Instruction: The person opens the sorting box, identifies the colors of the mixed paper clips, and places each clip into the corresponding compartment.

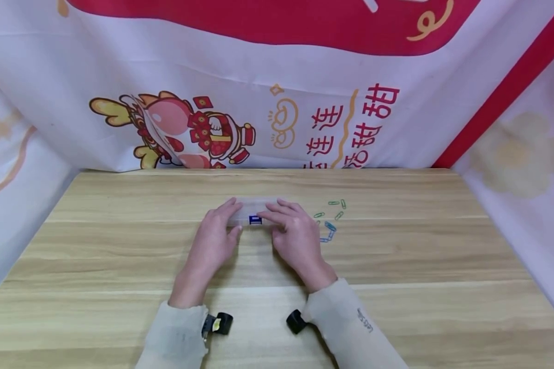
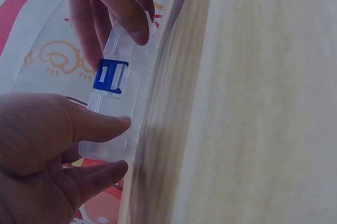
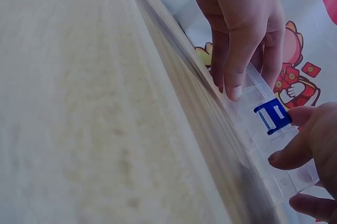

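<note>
The clear plastic box [image 1: 254, 205] is long, low and see-through, with a hazy shine and a dark blue latch [image 1: 255, 220] on its long front side. It sits on the wooden table [image 1: 434, 256], towards the far edge, between the left hand [image 1: 214, 238] and the right hand [image 1: 299, 236].

Only the head view takes in the loose green paper clips [image 1: 334, 203] and blue paper clips [image 1: 330, 226] lying just beyond the right hand as separate groups, along with both pale sleeves [image 1: 173, 335]. The wrist views show what it barely gives: the latch's raised frame with pale slots, and the thumbs on the box's front.

The left hand grips one end, thumb in front and fingers parted from it round the back. The right hand holds the other end the same way, its fingers somewhat spread, one fingertip touching the latch's edge.
</note>
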Demonstrator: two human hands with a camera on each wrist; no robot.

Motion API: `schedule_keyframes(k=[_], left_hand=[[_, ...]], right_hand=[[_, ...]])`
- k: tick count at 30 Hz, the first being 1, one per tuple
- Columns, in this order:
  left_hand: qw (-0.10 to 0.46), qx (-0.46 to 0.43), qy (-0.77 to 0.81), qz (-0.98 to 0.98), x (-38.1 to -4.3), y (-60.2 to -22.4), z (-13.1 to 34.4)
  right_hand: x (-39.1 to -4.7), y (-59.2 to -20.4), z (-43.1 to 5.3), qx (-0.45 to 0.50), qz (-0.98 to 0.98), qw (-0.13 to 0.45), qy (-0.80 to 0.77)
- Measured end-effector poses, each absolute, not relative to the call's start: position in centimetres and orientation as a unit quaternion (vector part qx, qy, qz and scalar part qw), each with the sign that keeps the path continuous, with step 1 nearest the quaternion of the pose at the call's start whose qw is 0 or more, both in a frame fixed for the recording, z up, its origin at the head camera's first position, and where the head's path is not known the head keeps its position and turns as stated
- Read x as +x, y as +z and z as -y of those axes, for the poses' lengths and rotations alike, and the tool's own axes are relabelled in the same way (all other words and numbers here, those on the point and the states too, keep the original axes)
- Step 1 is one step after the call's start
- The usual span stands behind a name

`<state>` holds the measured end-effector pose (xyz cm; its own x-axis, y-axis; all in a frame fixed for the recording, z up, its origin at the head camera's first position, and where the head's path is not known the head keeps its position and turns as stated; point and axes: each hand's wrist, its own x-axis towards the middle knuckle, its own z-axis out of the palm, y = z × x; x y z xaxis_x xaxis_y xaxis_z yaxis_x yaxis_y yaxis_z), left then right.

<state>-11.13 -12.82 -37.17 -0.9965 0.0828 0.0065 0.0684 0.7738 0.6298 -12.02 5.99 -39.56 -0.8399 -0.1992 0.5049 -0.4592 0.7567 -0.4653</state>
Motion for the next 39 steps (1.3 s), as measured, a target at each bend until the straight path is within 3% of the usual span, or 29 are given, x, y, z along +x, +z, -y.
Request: schedule_keyframes(k=[17,22,39], left_hand=[[0.007,0.039,0.338,-0.940,-11.1,-37.1,13.1],[-0.003,0.046,0.333,-0.942,-11.3,-37.0,13.2],[0.003,0.029,0.360,-0.933,-11.6,-37.1,13.3]], right_hand=[[-12.2,-39.4,-6.0,0.165,0.912,0.199,0.318],[-12.3,-39.4,-6.0,0.202,0.907,0.191,0.317],[-12.4,-39.2,-7.3,0.106,0.878,0.085,0.460]])
